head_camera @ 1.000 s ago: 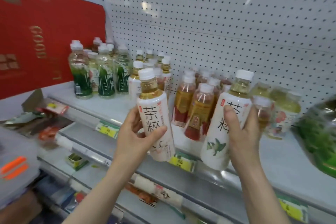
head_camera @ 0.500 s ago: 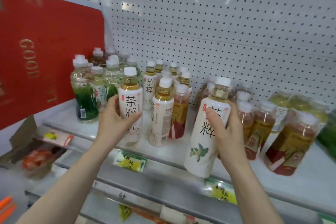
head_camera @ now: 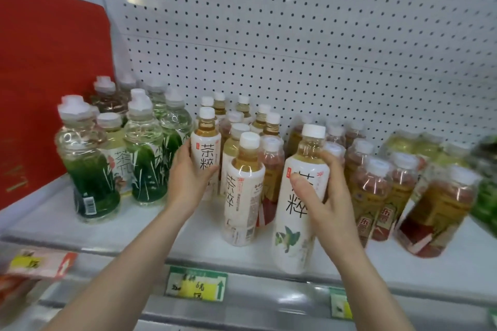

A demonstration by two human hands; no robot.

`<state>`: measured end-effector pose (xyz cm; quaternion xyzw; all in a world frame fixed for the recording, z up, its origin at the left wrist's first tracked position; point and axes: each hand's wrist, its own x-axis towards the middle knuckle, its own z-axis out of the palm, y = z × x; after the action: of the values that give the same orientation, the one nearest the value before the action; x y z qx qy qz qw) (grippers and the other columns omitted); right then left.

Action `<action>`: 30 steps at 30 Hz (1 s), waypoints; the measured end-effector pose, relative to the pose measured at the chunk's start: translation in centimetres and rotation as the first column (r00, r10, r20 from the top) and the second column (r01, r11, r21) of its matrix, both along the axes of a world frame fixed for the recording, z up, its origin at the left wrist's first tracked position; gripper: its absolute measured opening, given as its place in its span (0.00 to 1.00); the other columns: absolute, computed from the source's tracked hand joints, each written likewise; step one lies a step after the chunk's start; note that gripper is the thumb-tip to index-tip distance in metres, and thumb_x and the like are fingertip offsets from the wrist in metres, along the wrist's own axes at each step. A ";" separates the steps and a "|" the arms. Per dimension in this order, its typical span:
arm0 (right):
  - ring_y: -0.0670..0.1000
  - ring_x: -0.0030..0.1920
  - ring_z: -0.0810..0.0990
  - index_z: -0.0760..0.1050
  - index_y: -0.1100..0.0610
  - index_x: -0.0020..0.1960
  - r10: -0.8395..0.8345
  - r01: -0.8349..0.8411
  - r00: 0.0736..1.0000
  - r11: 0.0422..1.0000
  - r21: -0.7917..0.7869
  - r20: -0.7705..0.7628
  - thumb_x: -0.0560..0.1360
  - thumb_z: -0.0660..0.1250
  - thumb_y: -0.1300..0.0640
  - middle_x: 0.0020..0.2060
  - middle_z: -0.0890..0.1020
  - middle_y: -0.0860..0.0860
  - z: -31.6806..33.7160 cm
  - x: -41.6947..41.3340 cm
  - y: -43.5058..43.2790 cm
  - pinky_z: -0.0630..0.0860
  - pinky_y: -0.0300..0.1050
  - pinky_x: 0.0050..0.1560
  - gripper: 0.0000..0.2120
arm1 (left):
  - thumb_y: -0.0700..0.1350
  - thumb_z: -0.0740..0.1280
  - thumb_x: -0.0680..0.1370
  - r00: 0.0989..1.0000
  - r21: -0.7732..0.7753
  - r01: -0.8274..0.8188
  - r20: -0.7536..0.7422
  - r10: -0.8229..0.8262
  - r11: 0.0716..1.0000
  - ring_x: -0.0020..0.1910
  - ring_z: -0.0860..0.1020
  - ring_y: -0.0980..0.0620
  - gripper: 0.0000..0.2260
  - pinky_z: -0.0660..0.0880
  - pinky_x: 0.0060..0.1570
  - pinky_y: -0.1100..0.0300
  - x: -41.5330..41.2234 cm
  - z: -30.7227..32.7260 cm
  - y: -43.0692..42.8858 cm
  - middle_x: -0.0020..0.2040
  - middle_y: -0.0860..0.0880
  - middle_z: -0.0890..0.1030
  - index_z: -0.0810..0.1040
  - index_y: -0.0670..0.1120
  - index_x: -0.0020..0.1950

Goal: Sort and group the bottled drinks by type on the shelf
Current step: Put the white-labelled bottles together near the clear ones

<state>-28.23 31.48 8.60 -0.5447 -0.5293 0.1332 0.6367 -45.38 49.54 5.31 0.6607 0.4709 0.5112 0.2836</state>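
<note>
My left hand (head_camera: 187,180) grips a white-labelled tea bottle (head_camera: 206,144) standing at the left front of a cluster of like white tea bottles (head_camera: 243,191). My right hand (head_camera: 326,196) holds a taller white-labelled tea bottle (head_camera: 297,212) near the front edge of the grey shelf (head_camera: 188,234), tilted slightly. Green-labelled clear bottles (head_camera: 87,164) stand to the left. Red-and-yellow-labelled tea bottles (head_camera: 376,191) fill the right. Pale yellow-green bottles (head_camera: 419,145) sit at the back right, blurred.
A white pegboard wall (head_camera: 295,35) backs the shelf. A red panel (head_camera: 48,67) closes the left end. Green-and-yellow price tags (head_camera: 196,286) line the shelf's front rail. A green blurred item (head_camera: 486,196) sits at the far right edge.
My left hand carried its bottle in onto the shelf beside the white tea cluster. My right hand brought its bottle closer to the shelf front. The view shifted nearer to the shelf.
</note>
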 end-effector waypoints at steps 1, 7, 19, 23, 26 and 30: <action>0.43 0.49 0.84 0.68 0.39 0.63 -0.018 0.018 1.000 1.000 0.001 -0.008 0.73 0.72 0.47 0.49 0.83 0.37 0.1 -0.4 0.0 0.81 0.40 0.46 0.22 | 0.50 0.72 0.75 0.999 0.090 -0.034 0.027 0.032 0.995 0.69 0.70 0.51 0.30 0.69 0.67 0.51 -0.2 0.0 -0.9 0.72 0.50 0.69 0.64 0.50 0.74; 0.44 0.53 0.83 0.69 0.46 0.67 -0.175 0.176 0.984 0.983 0.042 -0.032 0.70 0.71 0.43 0.50 0.83 0.38 0.5 -3.0 0.6 0.80 0.53 0.56 0.27 | 0.62 0.73 0.69 0.923 0.102 0.379 -0.118 -0.367 0.920 0.67 0.71 0.56 0.37 0.71 0.66 0.49 0.5 -0.3 -6.5 0.70 0.57 0.70 0.60 0.57 0.74; 0.48 0.69 0.73 0.63 0.44 0.74 -0.171 0.198 0.968 0.970 -0.139 0.185 0.74 0.70 0.39 0.68 0.73 0.40 -0.5 -9.7 5.6 0.71 0.51 0.67 0.33 | 0.57 0.74 0.68 0.981 0.108 0.160 -0.126 -0.146 0.981 0.62 0.75 0.51 0.34 0.75 0.60 0.45 -8.4 -0.8 -2.1 0.65 0.53 0.76 0.65 0.56 0.71; 0.50 0.69 0.72 0.64 0.52 0.75 -0.183 0.239 0.926 0.962 -0.135 0.330 0.75 0.70 0.46 0.70 0.74 0.49 -0.4 -12.0 9.7 0.72 0.53 0.67 0.32 | 0.57 0.73 0.71 0.981 0.140 0.109 -0.172 -0.084 0.984 0.65 0.72 0.50 0.34 0.73 0.62 0.46 -9.6 -1.3 -2.2 0.67 0.52 0.73 0.63 0.54 0.74; 0.52 0.69 0.72 0.64 0.53 0.75 -0.202 0.279 0.897 0.949 -0.147 0.394 0.76 0.70 0.46 0.69 0.74 0.52 -0.1 -12.4 10.9 0.72 0.54 0.66 0.32 | 0.55 0.72 0.73 0.976 0.167 0.111 -0.202 -0.077 0.980 0.67 0.70 0.50 0.36 0.70 0.62 0.48 -10.0 -1.8 -2.5 0.69 0.50 0.71 0.59 0.53 0.77; 0.54 0.63 0.77 0.67 0.53 0.72 -0.051 0.264 0.815 0.919 -0.293 0.577 0.77 0.68 0.50 0.62 0.79 0.51 2.4 -11.2 9.8 0.75 0.50 0.59 0.25 | 0.52 0.73 0.72 0.975 0.153 0.109 -0.208 -0.076 0.982 0.68 0.69 0.50 0.38 0.69 0.63 0.50 -10.2 -2.0 -2.5 0.70 0.50 0.69 0.58 0.54 0.78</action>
<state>-39.39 41.26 11.01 -0.7091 -0.6106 0.0087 0.3524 -55.55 46.99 3.30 0.7513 0.4220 0.4651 0.2029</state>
